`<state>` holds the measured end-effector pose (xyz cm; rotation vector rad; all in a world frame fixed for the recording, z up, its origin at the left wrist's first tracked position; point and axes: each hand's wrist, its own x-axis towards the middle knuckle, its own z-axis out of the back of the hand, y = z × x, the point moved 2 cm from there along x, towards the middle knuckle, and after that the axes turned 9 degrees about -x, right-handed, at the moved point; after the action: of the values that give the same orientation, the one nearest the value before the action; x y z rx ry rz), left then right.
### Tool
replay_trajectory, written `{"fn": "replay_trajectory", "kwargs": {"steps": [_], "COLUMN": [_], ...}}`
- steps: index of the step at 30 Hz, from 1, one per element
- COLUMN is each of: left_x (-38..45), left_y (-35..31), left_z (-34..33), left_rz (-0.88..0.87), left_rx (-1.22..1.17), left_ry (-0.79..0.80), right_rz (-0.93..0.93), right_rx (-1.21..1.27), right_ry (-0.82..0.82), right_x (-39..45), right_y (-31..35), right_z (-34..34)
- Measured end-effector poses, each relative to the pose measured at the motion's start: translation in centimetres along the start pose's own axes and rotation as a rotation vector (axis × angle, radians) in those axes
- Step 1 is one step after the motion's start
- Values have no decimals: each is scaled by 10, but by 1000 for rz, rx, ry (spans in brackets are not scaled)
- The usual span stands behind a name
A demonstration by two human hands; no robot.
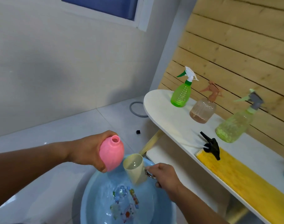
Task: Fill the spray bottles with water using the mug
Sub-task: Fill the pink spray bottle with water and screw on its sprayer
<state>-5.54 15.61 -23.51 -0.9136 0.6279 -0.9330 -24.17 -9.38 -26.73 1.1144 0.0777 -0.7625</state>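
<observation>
A white tiled floor and pale walls are seen, with a slatted wood panel behind a white bench. A blue basin of water sits on the floor beneath both hands, with coloured bits seen at its bottom.

The left hand is wrapped around a pink bottle, fingers and thumb curled on its round body. The bottle is held tilted above the basin, its uncapped mouth turned up and away from the person. Just right of this grip, a cream mug is held by the right hand, whose fingers are closed on the handle side, where a metal ring shows. The mug is tilted with its open mouth toward the bottle, its rim just beside the pink body; whether they touch cannot be told. The mug's base hangs over the water.

Beyond the right hand, up on the bench, three capped spray bottles are stood in a row: a green bottle farthest away, a clear brownish bottle beside it, and a yellow-green bottle nearest the right edge. A black spray head is laid on the bench above the right hand, at the end of a yellow cloth. On the floor beyond the left hand, a grey ring and a small black cube are seen.
</observation>
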Motion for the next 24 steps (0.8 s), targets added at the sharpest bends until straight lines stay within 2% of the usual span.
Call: {"fn": "replay_trajectory", "kwargs": {"steps": [9,16,24], "left_x": [7,17,27], "left_y": [-17,-23,-27], "left_z": [-10,-28,-36], "left_rz": [23,28,29], "left_rx": [43,31,-18], "left_ry": [18,55,48], "right_rz": [171,312,518], "right_rx": [44,84,-4], "right_ry": [-115,-204,-295], "right_x": [-50,-72,-79], "right_y": [75,113,130], "right_z": [64,75,77]}}
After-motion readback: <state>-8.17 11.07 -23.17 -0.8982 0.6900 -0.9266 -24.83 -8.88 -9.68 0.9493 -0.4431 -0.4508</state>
